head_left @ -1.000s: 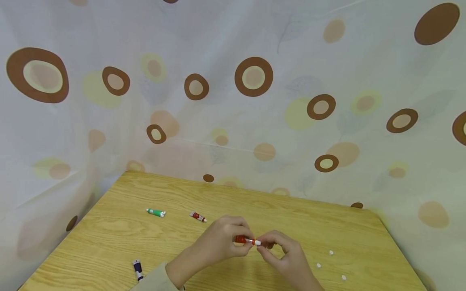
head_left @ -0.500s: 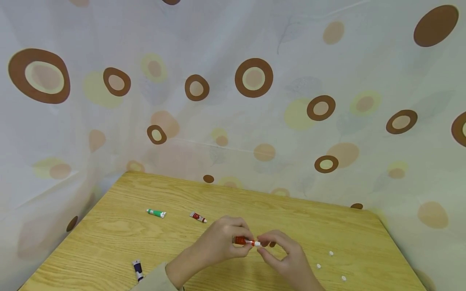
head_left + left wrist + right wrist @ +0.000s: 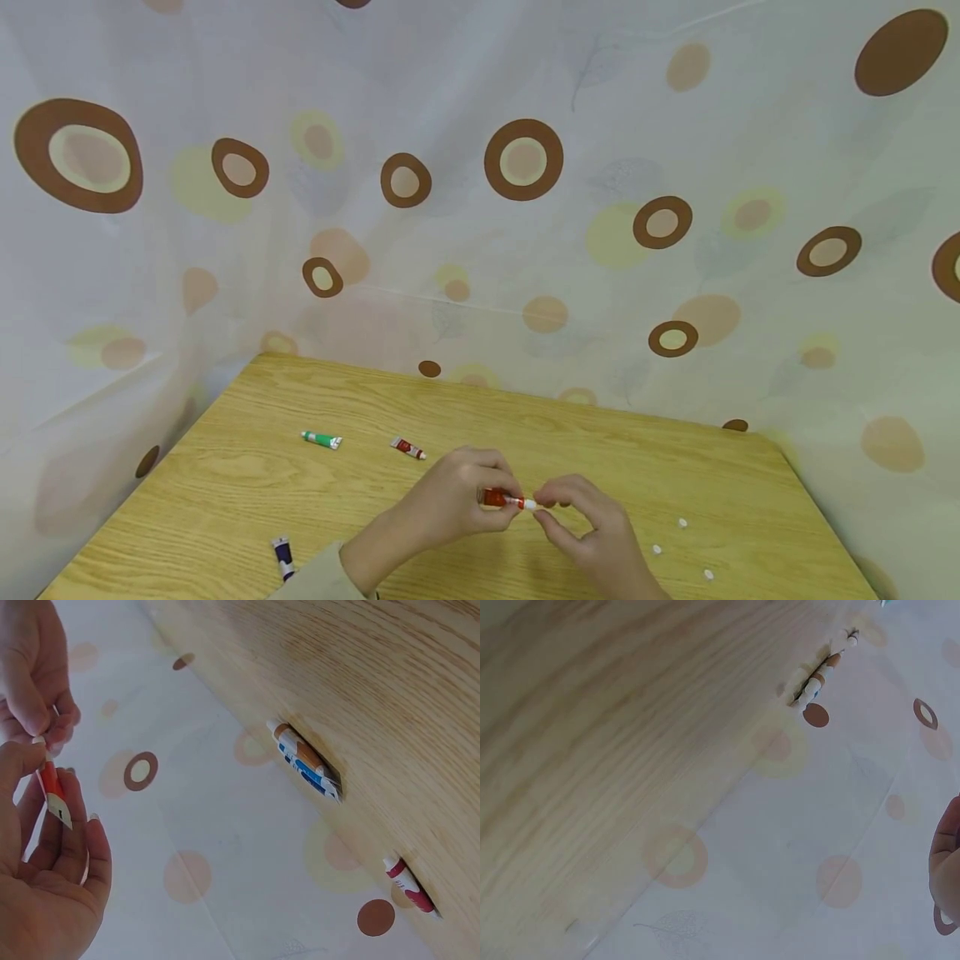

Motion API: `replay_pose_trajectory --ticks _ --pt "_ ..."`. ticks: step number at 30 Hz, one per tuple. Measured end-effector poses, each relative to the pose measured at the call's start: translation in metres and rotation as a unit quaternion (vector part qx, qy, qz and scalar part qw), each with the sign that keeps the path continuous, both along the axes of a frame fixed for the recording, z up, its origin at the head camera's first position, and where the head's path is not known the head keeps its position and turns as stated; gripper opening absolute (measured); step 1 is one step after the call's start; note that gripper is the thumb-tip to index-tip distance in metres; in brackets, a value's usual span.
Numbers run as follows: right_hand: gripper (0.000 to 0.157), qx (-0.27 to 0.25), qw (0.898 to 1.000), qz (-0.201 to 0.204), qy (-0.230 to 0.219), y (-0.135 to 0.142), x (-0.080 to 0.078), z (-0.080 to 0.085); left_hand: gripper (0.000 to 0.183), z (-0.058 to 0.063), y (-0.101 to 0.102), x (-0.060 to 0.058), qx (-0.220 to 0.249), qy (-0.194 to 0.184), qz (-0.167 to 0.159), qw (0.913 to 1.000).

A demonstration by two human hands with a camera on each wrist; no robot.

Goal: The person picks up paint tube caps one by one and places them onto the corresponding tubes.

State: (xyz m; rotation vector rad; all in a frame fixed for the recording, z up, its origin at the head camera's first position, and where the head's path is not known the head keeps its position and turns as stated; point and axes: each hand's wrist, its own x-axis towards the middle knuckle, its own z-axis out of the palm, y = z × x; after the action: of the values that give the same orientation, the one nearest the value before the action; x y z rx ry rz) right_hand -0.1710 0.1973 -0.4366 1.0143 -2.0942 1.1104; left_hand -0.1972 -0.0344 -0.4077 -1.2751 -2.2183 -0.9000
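In the head view my left hand (image 3: 468, 492) holds a small red paint tube (image 3: 495, 497) level, its white-capped end pointing right. My right hand (image 3: 596, 533) has thumb and forefinger at the white cap (image 3: 530, 504), pinching its end. The left wrist view shows the tube (image 3: 52, 784) between the left thumb and fingers (image 3: 67, 855), with the curled fingers of the right hand (image 3: 34, 675) at its tip. Only part of the right hand (image 3: 946, 862) shows at the edge of the right wrist view.
A green tube (image 3: 322, 439), a dark red tube (image 3: 408, 448) and a dark blue tube (image 3: 283, 558) lie on the wooden table (image 3: 225, 492). Three small white pieces, one a round white piece (image 3: 657, 549), lie at right. A patterned sheet (image 3: 480, 250) hangs behind.
The left hand and red tube stay almost still. My right fingertips shift slightly at the cap and draw a little to the right, leaving more of the cap visible.
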Motion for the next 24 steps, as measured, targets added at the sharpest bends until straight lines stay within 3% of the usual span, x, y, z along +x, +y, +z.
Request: replay_pose_trajectory --ticks 16,24 --pt "0.037 -0.010 1.000 0.012 -0.017 -0.0016 0.0000 -0.0038 0.008 -0.0021 0.0021 -0.0025 0.009 0.064 -0.009 0.9978" --pt "0.047 0.003 1.000 -0.004 -0.012 0.0007 0.0003 -0.0033 0.007 -0.0018 -0.0001 -0.0026 -0.005 0.042 0.003 0.9991"
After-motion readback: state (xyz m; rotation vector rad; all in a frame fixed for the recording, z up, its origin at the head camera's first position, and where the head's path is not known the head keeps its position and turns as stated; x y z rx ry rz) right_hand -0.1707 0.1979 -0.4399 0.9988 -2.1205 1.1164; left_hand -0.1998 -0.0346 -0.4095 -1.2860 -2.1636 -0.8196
